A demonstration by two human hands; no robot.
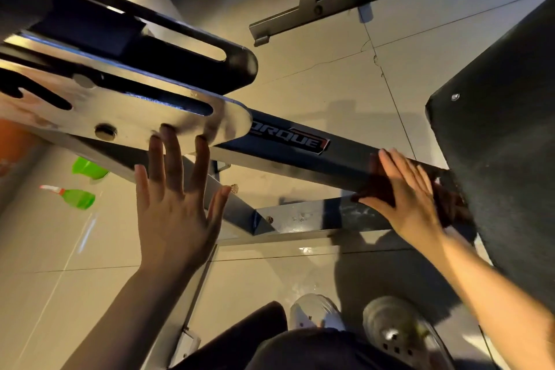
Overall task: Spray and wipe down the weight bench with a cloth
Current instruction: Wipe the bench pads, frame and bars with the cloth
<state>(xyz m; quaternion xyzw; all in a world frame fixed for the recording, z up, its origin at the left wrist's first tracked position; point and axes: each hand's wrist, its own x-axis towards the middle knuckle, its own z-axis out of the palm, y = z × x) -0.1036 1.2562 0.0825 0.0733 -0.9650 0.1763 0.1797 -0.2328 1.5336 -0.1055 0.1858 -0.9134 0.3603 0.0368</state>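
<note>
Head view: the right hand [410,192], fingers flat, presses a dark cloth [447,198] onto the weight bench's dark metal frame beam [288,156]; the left hand [177,204], fingers spread, touches its slotted steel bracket [144,117]. A green spray bottle [75,196] lies on the tiled floor [315,84].

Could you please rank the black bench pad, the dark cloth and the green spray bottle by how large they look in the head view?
1. black bench pad, by far the largest.
2. dark cloth, under the right hand.
3. green spray bottle, though it lies farther off, so this is only apparent.
</note>
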